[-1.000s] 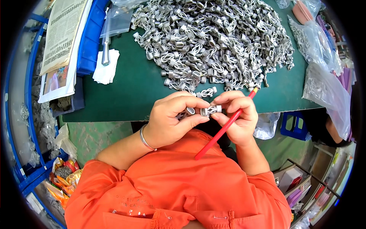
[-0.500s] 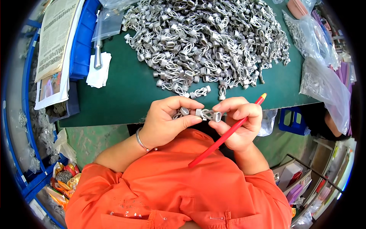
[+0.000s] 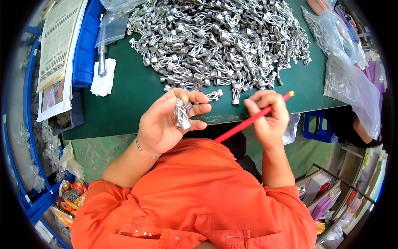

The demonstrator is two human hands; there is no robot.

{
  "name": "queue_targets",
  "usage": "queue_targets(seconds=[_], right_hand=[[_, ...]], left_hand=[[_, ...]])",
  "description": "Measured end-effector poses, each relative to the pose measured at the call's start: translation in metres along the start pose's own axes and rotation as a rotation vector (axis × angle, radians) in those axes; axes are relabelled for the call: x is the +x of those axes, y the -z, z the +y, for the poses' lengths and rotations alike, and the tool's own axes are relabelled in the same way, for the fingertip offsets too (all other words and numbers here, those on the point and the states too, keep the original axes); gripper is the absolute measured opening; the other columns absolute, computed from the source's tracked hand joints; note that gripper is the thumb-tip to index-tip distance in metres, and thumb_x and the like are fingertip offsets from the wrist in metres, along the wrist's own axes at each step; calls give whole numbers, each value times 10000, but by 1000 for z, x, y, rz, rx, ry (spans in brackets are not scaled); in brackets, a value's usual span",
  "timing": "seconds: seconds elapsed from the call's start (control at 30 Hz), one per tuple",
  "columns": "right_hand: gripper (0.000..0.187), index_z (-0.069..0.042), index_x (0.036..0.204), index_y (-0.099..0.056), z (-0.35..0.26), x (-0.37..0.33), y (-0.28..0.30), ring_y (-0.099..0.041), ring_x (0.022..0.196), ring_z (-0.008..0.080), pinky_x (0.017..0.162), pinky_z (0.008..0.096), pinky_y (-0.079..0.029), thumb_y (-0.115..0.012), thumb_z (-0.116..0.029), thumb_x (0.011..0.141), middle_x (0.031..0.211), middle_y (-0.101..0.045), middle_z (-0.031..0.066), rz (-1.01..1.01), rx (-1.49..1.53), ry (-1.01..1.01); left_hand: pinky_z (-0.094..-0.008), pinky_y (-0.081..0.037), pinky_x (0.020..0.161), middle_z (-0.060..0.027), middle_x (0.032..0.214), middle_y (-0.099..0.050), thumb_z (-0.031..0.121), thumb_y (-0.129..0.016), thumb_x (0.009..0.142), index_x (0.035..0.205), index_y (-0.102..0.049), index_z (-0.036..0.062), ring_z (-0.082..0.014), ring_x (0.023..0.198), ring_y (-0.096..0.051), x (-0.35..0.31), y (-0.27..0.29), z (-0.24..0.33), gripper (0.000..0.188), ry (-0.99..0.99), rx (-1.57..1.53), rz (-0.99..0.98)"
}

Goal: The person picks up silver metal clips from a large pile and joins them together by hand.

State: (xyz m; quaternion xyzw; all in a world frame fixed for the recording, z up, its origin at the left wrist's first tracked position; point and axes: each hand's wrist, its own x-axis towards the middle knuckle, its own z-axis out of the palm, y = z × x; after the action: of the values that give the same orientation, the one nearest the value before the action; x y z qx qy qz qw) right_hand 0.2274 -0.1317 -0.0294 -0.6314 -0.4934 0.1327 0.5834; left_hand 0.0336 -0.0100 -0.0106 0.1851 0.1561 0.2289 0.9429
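My left hand (image 3: 156,122) is turned palm inward, its fingers curled around a grey twisted metal fitting (image 3: 181,115), with ribbed collars and open looped strands. Part of at least one more such piece shows behind it, mostly hidden by the fingers. My right hand (image 3: 270,118) grips a red pencil (image 3: 240,129), yellow at its upper tip, which slants down toward my orange shirt. Its thumb and fingertips are near the table edge, apart from the left hand. A big heap of the same metal fittings (image 3: 224,41) covers the far part of the green table (image 3: 112,112).
At the left are a blue bin (image 3: 88,50), newspaper sheets (image 3: 60,45), and a metal-handled tool (image 3: 102,62) on white paper (image 3: 103,81). Plastic bags (image 3: 350,85) lie at the right edge. A blue crate (image 3: 317,128) stands below the table, near another person's arm (image 3: 362,129).
My hands have moved apart. The fitting held between both is now only in my left hand, tipped upright, and my right hand has drawn away rightward with the pencil.
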Motion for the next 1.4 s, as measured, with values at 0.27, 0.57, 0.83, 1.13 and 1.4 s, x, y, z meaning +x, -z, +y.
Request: queue_targets(seconds=[0.27,0.57,0.83,1.13,1.4], right_hand=[[270,-33,716,-428,-2,-1,-15,-551,619,230,549,291,-440,-675,66,672,739,-565,109,44,-207,41],[281,-40,698,-437,-25,-8,-17,-567,602,154,518,246,-470,-695,71,684,858,-610,167,-104,96,196],[193,-37,830,-393,-24,-15,-20,-611,689,158,561,221,-502,-548,76,811,913,-559,183,-186,775,-368],[250,-28,770,-413,-18,-19,-26,-613,862,242,734,335,-538,-603,132,733,906,-525,165,-161,685,-193],[427,-64,826,-390,-30,-10,-31,-581,678,172,596,274,-496,-744,74,631,866,-583,171,-102,393,149]], left_hand=[[-153,-251,394,13,657,-440,18,-550,834,922,-488,50,-40,464,-308,-3,-3,-4,112,16,248,88],[-185,-422,600,2,782,-593,43,-689,754,934,-629,-6,-34,653,-500,-3,-10,-11,196,-73,1038,48],[-192,-402,542,-49,760,-588,-14,-733,666,860,-617,5,-67,574,-495,-7,-12,-9,226,-445,1285,-43],[-199,-408,531,-59,754,-595,-33,-719,673,881,-626,-5,-77,577,-513,-5,-10,-8,230,-481,1232,-120],[-189,-446,533,-66,800,-628,7,-581,827,1032,-604,-29,-100,639,-568,-7,-5,-9,209,22,839,94]])
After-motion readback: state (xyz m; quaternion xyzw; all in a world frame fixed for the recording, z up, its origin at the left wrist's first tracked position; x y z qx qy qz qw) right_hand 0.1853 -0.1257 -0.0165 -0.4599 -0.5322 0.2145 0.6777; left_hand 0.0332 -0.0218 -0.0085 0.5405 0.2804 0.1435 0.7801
